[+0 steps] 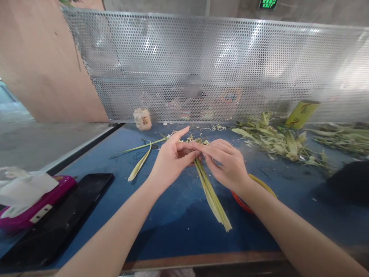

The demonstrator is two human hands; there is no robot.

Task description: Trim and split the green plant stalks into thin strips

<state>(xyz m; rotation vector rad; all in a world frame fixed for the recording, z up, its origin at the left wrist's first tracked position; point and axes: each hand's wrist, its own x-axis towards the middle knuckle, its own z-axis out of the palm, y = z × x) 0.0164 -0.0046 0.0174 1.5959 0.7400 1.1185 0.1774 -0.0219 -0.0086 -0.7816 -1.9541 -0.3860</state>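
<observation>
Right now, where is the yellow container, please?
In the head view, the yellow container is tilted on the right, behind the heap of leaves and in front of the perforated metal screen.

Covered fingertips and cropped edges
The left hand (170, 156) and right hand (229, 163) hide the upper end of the leaf strips (212, 196); the right forearm (276, 217) covers part of a red-and-yellow rim (241, 203). The purple box (62, 186) is cut off; shapes behind the perforated screen (201, 46) blur.
</observation>
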